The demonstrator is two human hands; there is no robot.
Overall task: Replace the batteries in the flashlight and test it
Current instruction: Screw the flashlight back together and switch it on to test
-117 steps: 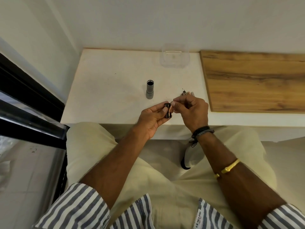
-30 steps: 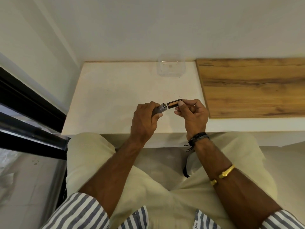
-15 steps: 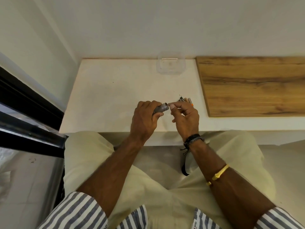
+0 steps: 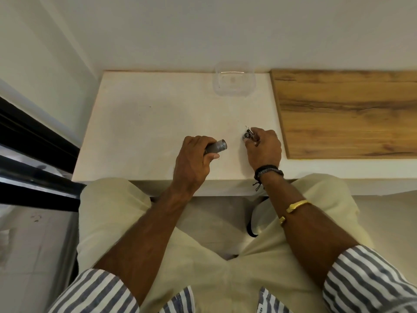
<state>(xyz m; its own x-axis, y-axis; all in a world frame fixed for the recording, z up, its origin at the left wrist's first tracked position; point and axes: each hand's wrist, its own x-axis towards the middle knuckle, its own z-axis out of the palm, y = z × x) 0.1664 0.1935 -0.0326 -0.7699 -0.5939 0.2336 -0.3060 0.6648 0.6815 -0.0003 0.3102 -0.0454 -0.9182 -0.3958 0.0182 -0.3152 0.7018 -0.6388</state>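
At frame centre, the left hand (image 4: 191,159) wraps its grip around a grey metal flashlight tube (image 4: 216,147) over the pale desk (image 4: 140,123); just right, apart, the right hand (image 4: 264,146) pinches a small dark round cap (image 4: 247,135). A clear plastic tub (image 4: 234,81) sits at the desk's upper edge.

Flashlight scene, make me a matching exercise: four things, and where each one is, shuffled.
Things:
1. flashlight body
2. flashlight cap
3. clear container
4. wooden board

Places:
A. back edge of the white table
B. in the left hand's grip
C. right of the white table
D. at the right hand's fingertips

Pairs: 1-B, 2-D, 3-A, 4-C
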